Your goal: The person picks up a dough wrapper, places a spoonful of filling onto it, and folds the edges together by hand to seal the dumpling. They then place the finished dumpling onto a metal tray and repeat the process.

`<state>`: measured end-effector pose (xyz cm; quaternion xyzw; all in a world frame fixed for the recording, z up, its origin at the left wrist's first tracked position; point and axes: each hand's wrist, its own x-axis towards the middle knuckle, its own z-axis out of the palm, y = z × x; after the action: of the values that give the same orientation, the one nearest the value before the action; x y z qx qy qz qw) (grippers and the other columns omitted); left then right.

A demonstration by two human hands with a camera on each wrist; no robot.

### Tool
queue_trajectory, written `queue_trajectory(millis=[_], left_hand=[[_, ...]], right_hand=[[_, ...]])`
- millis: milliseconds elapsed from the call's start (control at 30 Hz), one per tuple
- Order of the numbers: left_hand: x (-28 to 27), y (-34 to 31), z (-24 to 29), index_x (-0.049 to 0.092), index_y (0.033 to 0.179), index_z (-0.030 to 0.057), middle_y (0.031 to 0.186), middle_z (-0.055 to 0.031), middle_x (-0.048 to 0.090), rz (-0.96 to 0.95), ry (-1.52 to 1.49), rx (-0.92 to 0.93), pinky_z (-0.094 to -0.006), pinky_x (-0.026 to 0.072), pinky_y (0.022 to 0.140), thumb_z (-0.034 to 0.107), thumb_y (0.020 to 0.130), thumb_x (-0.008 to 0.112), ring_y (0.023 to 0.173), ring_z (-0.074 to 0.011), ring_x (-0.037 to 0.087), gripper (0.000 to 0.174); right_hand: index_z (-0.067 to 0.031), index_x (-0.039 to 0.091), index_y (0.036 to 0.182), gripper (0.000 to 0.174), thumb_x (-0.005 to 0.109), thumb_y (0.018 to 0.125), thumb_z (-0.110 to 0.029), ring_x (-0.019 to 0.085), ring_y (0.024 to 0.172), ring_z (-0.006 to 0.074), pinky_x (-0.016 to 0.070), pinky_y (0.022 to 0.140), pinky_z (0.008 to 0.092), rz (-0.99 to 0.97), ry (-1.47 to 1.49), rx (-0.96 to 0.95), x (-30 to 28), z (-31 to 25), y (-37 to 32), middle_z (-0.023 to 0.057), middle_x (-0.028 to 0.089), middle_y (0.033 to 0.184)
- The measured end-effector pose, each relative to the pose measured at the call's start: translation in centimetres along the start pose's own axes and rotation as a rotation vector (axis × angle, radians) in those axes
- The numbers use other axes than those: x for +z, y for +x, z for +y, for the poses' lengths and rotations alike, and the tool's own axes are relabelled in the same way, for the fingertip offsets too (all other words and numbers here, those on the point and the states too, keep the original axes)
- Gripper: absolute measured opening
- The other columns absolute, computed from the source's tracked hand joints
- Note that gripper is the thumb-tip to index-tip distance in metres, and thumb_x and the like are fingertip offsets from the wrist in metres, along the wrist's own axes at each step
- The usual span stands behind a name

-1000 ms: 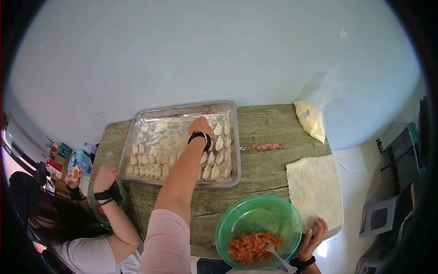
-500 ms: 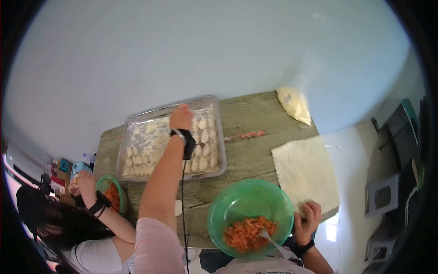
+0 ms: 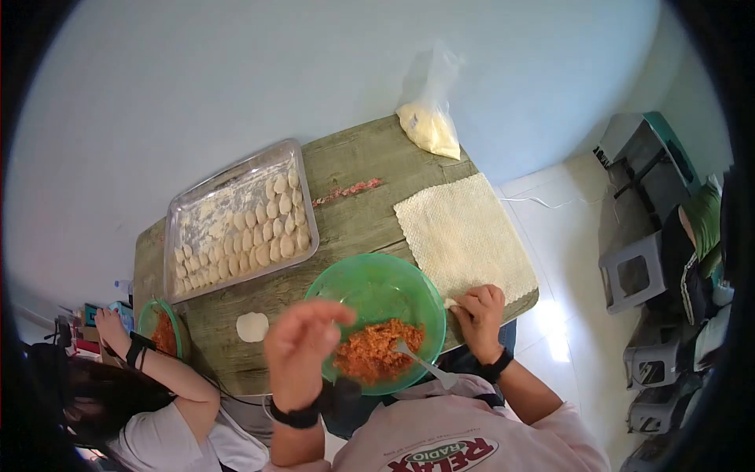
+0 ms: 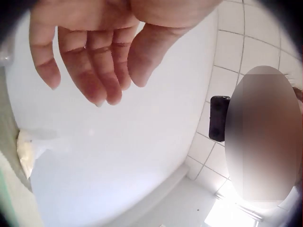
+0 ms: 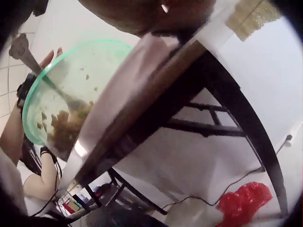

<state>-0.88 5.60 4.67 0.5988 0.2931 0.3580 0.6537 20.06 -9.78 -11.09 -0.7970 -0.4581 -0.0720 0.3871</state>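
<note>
My left hand [image 3: 303, 354] is raised over the left side of the green bowl [image 3: 370, 275], fingers loosely bent; the left wrist view shows this hand [image 4: 94, 52] holding nothing. Reddish filling [image 3: 377, 350] lies in the bowl, with a spoon [image 3: 429, 363] leaning on its near rim. At the lower edge of the woven mat [image 3: 464, 228], my right hand [image 3: 481, 313] pinches a small pale dough piece [image 3: 451, 303], partly covered by the fingers. In the right wrist view, only part of that hand [image 5: 151, 14] shows. A round dough wrapper [image 3: 252, 327] lies left of the bowl.
A metal tray [image 3: 308, 197] holds rows of dumplings [image 3: 275, 228] at the back left. The bag of yellowish flour [image 3: 429, 130] stands by the wall. Another person [image 3: 165, 385] sits at the left beside a second green bowl [image 3: 182, 338]. Stools [image 3: 633, 275] stand at the right.
My left hand has come back from the tray to above the bowl. My right hand's fingers have drawn together around the pale piece. The head view has turned rightward, showing the wrapper fully.
</note>
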Motion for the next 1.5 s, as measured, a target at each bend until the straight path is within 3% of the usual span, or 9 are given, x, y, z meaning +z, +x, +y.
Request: queue_trajectory(millis=[67,133,233,400,500,733,1000,1100,1500], left_hand=[[-0.3,-2.8,-1.1,0.06,0.099,-0.0015,0.091,-0.0085,0.065,0.032,-0.084,-0.051,-0.0256,0.0455,0.077,0.006,0.082,0.059,0.083,-0.014,0.06,0.019],[-0.7,-4.7,-1.9,0.06,0.098,-0.0022,0.089,-0.0094,0.066,0.063,-0.168,-0.106,-0.0265,0.0462,0.077,0.004,0.082,0.058,0.081,-0.015,0.06,0.018],[-1.9,-6.4,-2.4,0.058,0.097,-0.0035,0.089,-0.0119,0.063,0.146,-0.105,-0.123,-0.0316,0.0464,0.08,0.008,0.083,0.06,0.082,-0.0192,0.06,0.018],[-3.7,-8.0,-3.2,0.057,0.101,-0.0028,0.089,-0.0109,0.063,0.327,-0.111,-0.048,-0.0323,0.0482,0.081,0.008,0.085,0.059,0.083,-0.0185,0.061,0.019],[-3.9,-8.3,-3.5,0.057,0.1,-0.0029,0.089,-0.0105,0.063,0.313,-0.187,-0.032,-0.0327,0.0483,0.081,0.008,0.086,0.058,0.084,-0.0181,0.061,0.018],[-3.3,-8.1,-3.8,0.058,0.1,-0.004,0.09,-0.0118,0.063,0.258,-0.132,-0.053,-0.0323,0.0478,0.081,0.009,0.085,0.059,0.085,-0.0186,0.061,0.02],[-3.1,-8.3,-3.8,0.059,0.1,-0.0045,0.09,-0.0127,0.064,0.241,-0.109,-0.076,-0.031,0.0468,0.08,0.012,0.085,0.06,0.084,-0.0184,0.06,0.021],[-2.8,-8.3,-3.8,0.059,0.099,-0.0044,0.089,-0.0122,0.064,0.225,-0.11,-0.079,-0.0309,0.0466,0.08,0.011,0.085,0.06,0.083,-0.0183,0.06,0.021],[-2.8,-8.4,-3.7,0.061,0.099,-0.0033,0.09,-0.01,0.065,0.237,-0.123,-0.098,-0.0267,0.0455,0.079,0.009,0.085,0.06,0.084,-0.0149,0.06,0.018]], right_hand=[[-0.0056,0.063,0.08,0.012,0.068,0.069,-0.008,0.051,0.086,0.0253,0.0397,0.078,0.0392,-0.038,-0.066,-0.003,-0.4,0.7,1.3,0.0067,0.055,0.082],[-0.0033,0.062,0.082,0.006,0.064,0.077,-0.007,0.051,0.082,0.0189,0.0408,0.073,0.0307,0.019,0.512,0.58,0.4,2.9,2.4,0.0064,0.056,0.083],[-0.0011,0.06,0.09,0.01,0.061,0.083,-0.008,0.05,0.081,0.0152,0.0406,0.069,0.0262,0.07,0.578,0.637,0.1,6.2,4.9,0.0065,0.057,0.087],[-0.001,0.056,0.102,0.023,0.061,0.08,-0.004,0.052,0.084,0.0204,0.0428,0.076,0.03,0.307,0.317,0.438,-1.3,3.4,5.2,0.0096,0.057,0.09],[-0.0036,0.059,0.1,0.03,0.067,0.07,-0.003,0.052,0.094,0.034,0.0428,0.083,0.0392,0.035,0.131,0.053,-2.6,2.0,2.8,0.0144,0.057,0.099],[-0.0024,0.053,0.119,0.056,0.072,0.068,-0.018,0.043,0.122,0.0327,0.0342,0.101,0.0438,-0.382,-0.177,-0.193,-3.5,0.3,-0.8,0.0148,0.049,0.128],[-0.002,0.049,0.124,0.055,0.067,0.075,-0.019,0.038,0.127,0.0339,0.0295,0.104,0.0453,-0.451,0.123,-0.094,-4.1,1.3,-2.5,0.0157,0.044,0.133],[-0.0024,0.044,0.128,0.061,0.066,0.075,-0.022,0.035,0.128,0.0342,0.0283,0.105,0.0449,-0.424,-0.194,-0.17,-3.9,0.9,-0.1,0.0162,0.041,0.136],[-0.0022,0.034,0.136,0.079,0.069,0.073,-0.036,0.029,0.132,0.0338,0.0248,0.106,0.0478,-0.534,-0.099,-0.18,-4.1,0.1,-1.5,0.0182,0.032,0.142]])
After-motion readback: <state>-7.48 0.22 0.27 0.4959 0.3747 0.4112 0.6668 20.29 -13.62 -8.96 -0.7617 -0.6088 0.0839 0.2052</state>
